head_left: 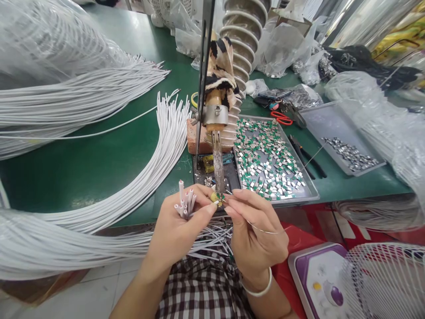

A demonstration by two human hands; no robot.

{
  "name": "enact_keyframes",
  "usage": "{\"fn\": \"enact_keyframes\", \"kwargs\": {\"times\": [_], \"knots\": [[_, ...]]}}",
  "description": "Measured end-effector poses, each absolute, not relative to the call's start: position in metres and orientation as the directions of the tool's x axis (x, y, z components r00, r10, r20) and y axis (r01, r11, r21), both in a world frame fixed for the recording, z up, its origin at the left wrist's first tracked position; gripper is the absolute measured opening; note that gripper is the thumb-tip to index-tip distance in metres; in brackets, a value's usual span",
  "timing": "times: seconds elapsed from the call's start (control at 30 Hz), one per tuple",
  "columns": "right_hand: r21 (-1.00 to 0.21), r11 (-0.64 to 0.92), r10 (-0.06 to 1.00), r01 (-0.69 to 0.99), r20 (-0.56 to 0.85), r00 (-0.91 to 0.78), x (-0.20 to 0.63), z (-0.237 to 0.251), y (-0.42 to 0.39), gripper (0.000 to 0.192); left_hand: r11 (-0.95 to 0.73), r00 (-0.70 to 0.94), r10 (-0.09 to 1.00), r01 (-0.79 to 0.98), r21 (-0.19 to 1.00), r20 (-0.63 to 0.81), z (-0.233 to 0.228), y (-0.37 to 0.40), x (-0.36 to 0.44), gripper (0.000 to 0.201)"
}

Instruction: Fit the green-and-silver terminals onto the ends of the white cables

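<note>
My left hand [181, 226] grips a bunch of short white wire ends [184, 201] that stick up between its fingers, and its thumb and forefinger pinch a small part at the tip of a fixed soldering iron [218, 159]. Close beside it, my right hand [254, 226] pinches a thin strand of solder wire [265, 230] and holds its end against the same spot under the iron tip. The iron hangs upright from a cloth-wrapped holder [219, 66] at the front edge of the green table [99, 164].
A metal tray [310, 195] of several small green and silver parts lies right of the iron. A second tray [332, 122] with silver bits, black pliers [307, 155] and red scissors [281, 118] lie beyond. Long white wire bundles [159, 150] curve at left. A fan [385, 279] stands at lower right.
</note>
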State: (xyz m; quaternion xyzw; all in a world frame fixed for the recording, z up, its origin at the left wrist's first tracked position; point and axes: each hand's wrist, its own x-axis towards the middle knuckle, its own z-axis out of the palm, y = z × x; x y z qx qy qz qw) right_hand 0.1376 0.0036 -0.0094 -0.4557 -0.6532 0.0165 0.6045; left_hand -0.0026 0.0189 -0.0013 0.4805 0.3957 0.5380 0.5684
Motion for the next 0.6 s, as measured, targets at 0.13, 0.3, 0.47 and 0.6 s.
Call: {"fn": "enact_keyframes", "kwargs": {"times": [0.13,0.3,0.47,0.6], "knots": [[-0.572,0.59,0.622,0.569,0.772,0.131,0.138,-0.008,0.002,0.028,-0.056,0.089,0.993,-0.253,0.966,0.081,-0.003,0.018,-0.002,0.019],[-0.654,0.581,0.692,0.484,0.711,0.129,0.142,-0.013,-0.003,0.031,-0.034,0.117,0.991,-0.204,0.978,0.059,-0.002,0.014,-0.003,0.019],[-0.723,0.578,0.727,0.378,0.667,0.164,0.144,-0.018,-0.005,0.034,-0.047,0.087,0.995,-0.087,0.995,0.055,-0.001,0.012,-0.001,0.017],[-0.815,0.431,0.82,0.387,0.533,0.209,0.142,-0.015,-0.003,0.033,-0.094,0.094,0.991,-0.001,0.996,0.094,0.002,0.012,0.002,0.018]]}}
